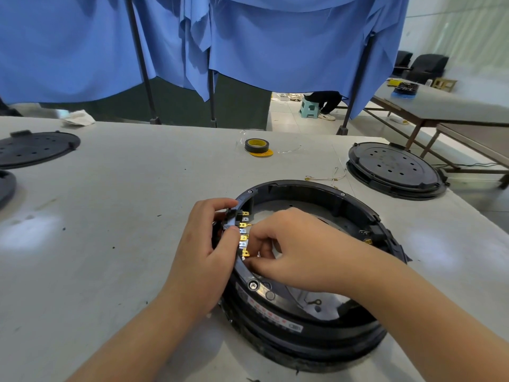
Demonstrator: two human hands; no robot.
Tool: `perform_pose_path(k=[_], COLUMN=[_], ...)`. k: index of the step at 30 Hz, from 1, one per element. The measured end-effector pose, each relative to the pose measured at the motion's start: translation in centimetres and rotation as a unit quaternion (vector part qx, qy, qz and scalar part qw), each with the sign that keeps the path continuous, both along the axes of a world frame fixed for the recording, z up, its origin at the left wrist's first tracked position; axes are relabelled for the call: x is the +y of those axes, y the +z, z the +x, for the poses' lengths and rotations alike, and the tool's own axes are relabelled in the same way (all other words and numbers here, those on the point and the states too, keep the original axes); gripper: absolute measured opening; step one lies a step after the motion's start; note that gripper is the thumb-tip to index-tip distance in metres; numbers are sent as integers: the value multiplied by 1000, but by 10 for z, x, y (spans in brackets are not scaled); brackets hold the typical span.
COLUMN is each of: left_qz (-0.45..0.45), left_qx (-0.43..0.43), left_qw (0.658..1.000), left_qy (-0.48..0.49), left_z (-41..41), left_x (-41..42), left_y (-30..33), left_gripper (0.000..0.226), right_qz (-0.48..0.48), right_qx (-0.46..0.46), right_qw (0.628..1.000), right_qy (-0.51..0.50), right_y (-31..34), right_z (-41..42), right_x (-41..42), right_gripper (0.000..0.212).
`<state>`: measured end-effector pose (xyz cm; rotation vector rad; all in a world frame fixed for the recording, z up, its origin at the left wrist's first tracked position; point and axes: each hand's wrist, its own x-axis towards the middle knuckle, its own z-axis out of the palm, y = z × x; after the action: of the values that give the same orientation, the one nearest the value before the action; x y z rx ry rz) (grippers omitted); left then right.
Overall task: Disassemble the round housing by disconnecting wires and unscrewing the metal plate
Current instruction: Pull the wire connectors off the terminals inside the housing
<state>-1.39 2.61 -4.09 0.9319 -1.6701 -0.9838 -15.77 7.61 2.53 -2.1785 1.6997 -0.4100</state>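
A round black housing (355,213) lies open side up on the grey table, a metal plate (327,303) showing inside it. On its left rim sits a terminal block (243,235) with gold and silver spade terminals. My left hand (203,252) grips the housing's left rim from outside, thumb and fingers curled round the block's black holder. My right hand (286,249) reaches inside the ring, fingertips pinching at the lowest terminal; what they pinch is hidden. A screw (252,285) sits in the rim near me.
Loose thin wires (329,176) lie behind the housing. A roll of dark tape (256,145) sits mid-table. Black round covers rest at the right (394,169) and far left (35,147). Blue curtains (248,37) hang behind the table. Another table (446,103) stands at right.
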Motion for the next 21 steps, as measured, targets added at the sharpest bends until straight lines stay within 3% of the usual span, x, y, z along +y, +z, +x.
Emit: perform_pose_path(k=[8,21], left_qz=[6,4], left_qx=[1,0], left_qw=[1000,1000], left_qy=[-2,0], left_z=[0,-1], left_x=[0,0], left_y=[1,1], left_gripper=[35,33], right_qz=[-3,4], right_qx=[-14,-12], right_qw=[1000,1000], right_qy=[1,5], right_y=[-2,0], right_z=[-2,-1], right_x=[-1,0], right_gripper=[11,18])
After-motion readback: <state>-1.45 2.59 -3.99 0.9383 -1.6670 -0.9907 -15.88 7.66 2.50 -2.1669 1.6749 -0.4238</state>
